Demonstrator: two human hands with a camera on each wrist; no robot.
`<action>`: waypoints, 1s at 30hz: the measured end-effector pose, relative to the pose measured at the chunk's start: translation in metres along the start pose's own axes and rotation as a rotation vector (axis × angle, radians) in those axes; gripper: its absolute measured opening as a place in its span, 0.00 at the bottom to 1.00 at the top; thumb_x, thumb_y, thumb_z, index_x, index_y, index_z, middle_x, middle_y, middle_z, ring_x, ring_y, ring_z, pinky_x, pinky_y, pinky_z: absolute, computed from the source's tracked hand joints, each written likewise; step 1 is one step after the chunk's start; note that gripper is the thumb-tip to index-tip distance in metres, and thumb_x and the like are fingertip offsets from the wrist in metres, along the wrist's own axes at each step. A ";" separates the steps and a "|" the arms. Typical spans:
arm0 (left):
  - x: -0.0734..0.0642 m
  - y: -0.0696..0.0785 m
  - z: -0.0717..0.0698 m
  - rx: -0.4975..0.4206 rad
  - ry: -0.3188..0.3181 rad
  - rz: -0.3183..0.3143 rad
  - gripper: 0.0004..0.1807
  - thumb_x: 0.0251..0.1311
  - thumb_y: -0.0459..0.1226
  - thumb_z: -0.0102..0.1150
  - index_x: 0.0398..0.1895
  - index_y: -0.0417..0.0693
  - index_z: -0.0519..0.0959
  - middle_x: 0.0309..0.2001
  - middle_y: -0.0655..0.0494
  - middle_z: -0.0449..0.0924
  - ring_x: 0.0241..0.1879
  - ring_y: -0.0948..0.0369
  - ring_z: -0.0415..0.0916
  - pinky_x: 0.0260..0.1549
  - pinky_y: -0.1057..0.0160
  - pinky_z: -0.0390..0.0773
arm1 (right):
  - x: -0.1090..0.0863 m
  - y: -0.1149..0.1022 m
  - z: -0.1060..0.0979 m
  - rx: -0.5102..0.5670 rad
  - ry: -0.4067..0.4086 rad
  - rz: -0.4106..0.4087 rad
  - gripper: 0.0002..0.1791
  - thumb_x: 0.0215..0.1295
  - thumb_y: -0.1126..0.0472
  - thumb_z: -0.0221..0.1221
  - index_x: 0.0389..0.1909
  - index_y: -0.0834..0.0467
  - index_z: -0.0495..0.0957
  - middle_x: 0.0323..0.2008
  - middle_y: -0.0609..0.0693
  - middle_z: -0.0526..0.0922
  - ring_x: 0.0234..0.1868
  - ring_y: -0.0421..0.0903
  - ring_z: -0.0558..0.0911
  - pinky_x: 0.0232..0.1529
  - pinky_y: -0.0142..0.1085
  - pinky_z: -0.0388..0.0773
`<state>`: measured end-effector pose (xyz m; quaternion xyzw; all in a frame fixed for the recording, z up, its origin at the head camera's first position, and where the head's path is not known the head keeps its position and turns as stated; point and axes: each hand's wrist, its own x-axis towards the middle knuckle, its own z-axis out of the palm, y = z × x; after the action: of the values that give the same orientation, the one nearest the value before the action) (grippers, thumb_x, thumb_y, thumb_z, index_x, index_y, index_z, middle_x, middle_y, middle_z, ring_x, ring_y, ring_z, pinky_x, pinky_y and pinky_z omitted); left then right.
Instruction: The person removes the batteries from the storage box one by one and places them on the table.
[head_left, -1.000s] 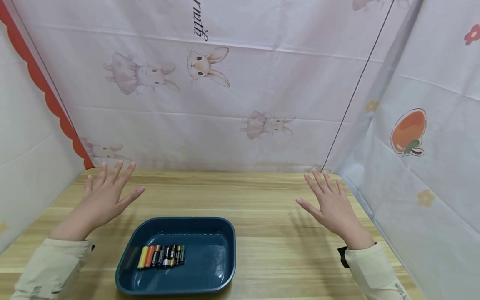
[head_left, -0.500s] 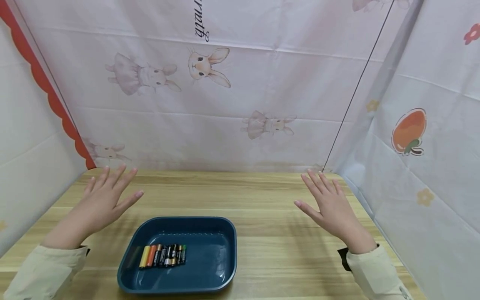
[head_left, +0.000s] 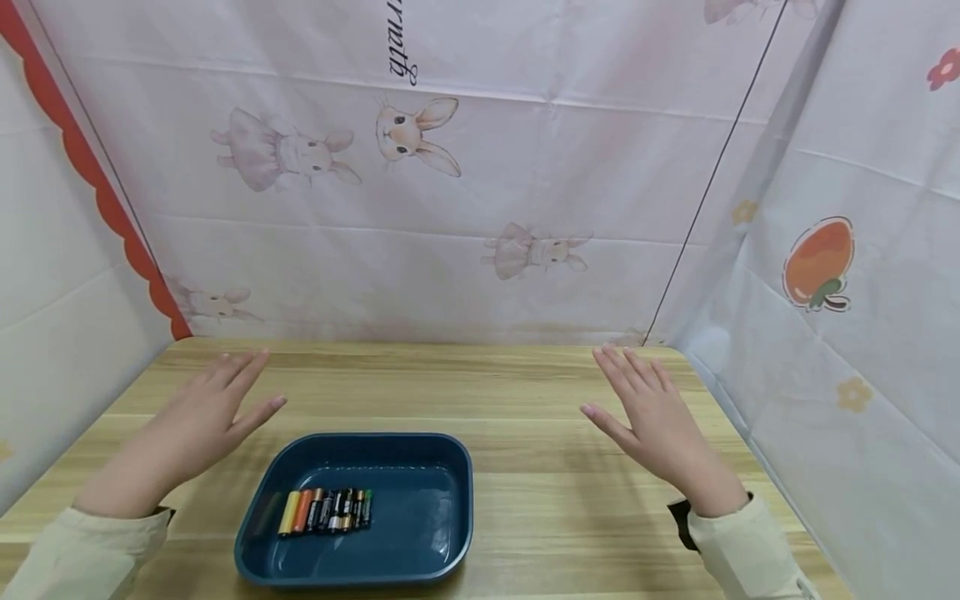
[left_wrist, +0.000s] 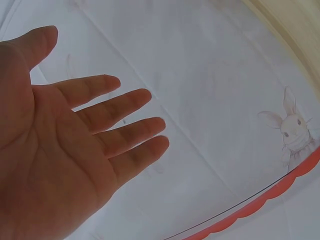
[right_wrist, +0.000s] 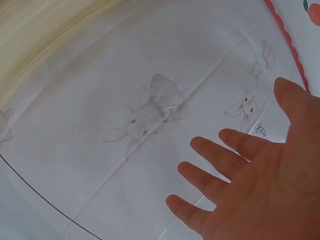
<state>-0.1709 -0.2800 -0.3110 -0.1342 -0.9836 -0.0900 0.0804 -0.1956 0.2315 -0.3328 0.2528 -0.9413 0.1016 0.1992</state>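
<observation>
A row of several batteries (head_left: 325,511) lies side by side in the left part of a dark blue tray (head_left: 442,533). One at the row's left end is yellow, its neighbour orange, the others mostly black. My left hand (head_left: 198,425), up and to the left of the tray, has straight fingers and holds nothing. Far to the tray's right, my right hand (head_left: 660,421) is held with the thumb apart from its straight fingers, also holding nothing. Both bare palms show in the wrist views, the left palm (left_wrist: 55,150) and the right palm (right_wrist: 265,190).
The tray stands on a light wooden table (head_left: 540,533), near its front edge. White cloth with rabbit prints (head_left: 420,133) hangs behind the table. More cloth closes off the left and right sides, the right one bearing an orange fruit print (head_left: 817,262).
Both hands have lowered slightly and their spread fingers have drawn closer together. My right hand has shifted a little to the left. The batteries and tray stay in place.
</observation>
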 end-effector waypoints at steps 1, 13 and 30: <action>0.000 0.001 0.001 0.011 0.000 0.002 0.45 0.68 0.59 0.46 0.72 0.31 0.53 0.66 0.25 0.56 0.64 0.27 0.51 0.57 0.28 0.54 | 0.000 -0.001 0.000 0.003 -0.004 -0.001 0.40 0.68 0.42 0.54 0.73 0.59 0.54 0.71 0.59 0.60 0.71 0.62 0.54 0.68 0.61 0.46; -0.004 0.004 0.014 -0.060 -0.080 -0.038 0.39 0.68 0.56 0.49 0.55 0.23 0.70 0.54 0.24 0.70 0.55 0.31 0.66 0.50 0.33 0.69 | -0.001 -0.013 0.009 0.031 -0.036 -0.016 0.40 0.69 0.42 0.53 0.72 0.61 0.55 0.70 0.58 0.62 0.70 0.61 0.58 0.67 0.60 0.51; -0.003 -0.004 0.028 -0.161 -0.171 -0.053 0.28 0.66 0.48 0.55 0.45 0.25 0.78 0.42 0.35 0.80 0.43 0.42 0.78 0.41 0.42 0.79 | -0.006 -0.025 0.028 0.044 -0.025 -0.063 0.38 0.68 0.43 0.54 0.70 0.62 0.60 0.66 0.59 0.68 0.67 0.60 0.65 0.66 0.56 0.58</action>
<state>-0.1734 -0.2792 -0.3390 -0.1214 -0.9796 -0.1592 -0.0170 -0.1870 0.2047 -0.3579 0.2878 -0.9329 0.1127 0.1848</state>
